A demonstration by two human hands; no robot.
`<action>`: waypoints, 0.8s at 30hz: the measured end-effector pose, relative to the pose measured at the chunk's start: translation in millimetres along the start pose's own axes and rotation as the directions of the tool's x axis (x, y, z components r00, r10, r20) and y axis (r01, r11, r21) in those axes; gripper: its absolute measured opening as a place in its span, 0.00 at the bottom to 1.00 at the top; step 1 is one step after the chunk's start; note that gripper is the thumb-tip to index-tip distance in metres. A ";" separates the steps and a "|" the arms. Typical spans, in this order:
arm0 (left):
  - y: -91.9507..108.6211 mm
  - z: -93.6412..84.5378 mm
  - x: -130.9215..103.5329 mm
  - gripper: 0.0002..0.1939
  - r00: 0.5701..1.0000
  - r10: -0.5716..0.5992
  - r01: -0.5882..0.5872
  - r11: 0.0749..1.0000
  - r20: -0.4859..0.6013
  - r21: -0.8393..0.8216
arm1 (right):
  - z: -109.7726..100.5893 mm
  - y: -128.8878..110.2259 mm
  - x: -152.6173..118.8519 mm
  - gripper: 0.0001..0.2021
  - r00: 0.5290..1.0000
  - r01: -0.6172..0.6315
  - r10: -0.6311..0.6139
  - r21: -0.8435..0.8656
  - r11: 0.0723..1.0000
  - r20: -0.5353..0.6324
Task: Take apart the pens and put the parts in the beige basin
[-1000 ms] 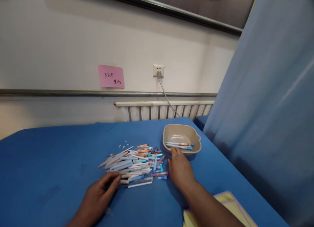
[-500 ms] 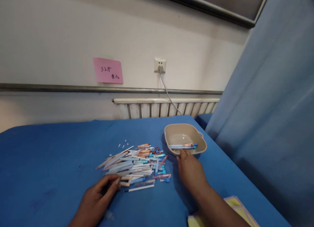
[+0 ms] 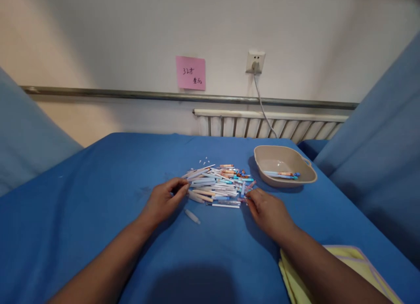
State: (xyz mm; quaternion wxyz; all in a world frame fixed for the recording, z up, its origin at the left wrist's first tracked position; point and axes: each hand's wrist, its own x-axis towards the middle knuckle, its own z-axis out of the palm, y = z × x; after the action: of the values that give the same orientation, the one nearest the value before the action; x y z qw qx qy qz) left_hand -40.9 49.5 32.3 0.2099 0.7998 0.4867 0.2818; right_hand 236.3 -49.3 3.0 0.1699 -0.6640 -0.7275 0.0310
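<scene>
Two hands work at a pile of pen parts [image 3: 219, 183], which lies in the middle of the blue tabletop [image 3: 98, 216]. The left hand [image 3: 168, 200] is at the left end of the pile. Its thumb and fingers make a narrow pinch beside the pale barrels, but I cannot tell if something is held between them. The right hand [image 3: 271, 211] is at the right end of the pile, with its fingers bent and its fingertips near a pinkish part. Its grip is also narrow, and I cannot tell whether it holds this part or only touches it.

In the pile, the long pale barrels lie mostly to the left, and the orange, blue and turquoise pieces are mostly to the right. A thin white stick [image 3: 225, 205] lies along the near edge. One grey tube [image 3: 192, 217] lies apart, on the near side of the pile. Some small white bits [image 3: 204, 161] are scattered just beyond the far side.

To the right and farther stands a beige basin [image 3: 277, 154], with a few pens [image 3: 281, 175] lying in it. A yellow cloth [image 3: 354, 262] is at the near right, partly behind the right forearm. On the wall, a pink note [image 3: 190, 73] is to the left of a socket [image 3: 255, 62].
</scene>
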 end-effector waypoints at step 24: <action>2.3 10.2 -29.6 0.13 0.880 0.182 -0.229 0.972 0.439 0.057 | 21.0 -13.7 -5.8 0.11 0.946 0.262 -0.263 0.032 0.965 0.189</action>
State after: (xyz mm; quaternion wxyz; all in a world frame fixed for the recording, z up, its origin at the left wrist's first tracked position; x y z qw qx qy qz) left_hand -43.6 21.3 18.7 0.2377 0.8994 0.3551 0.0926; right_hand 217.5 -52.8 -14.3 0.1035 -0.5548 -0.8222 0.0742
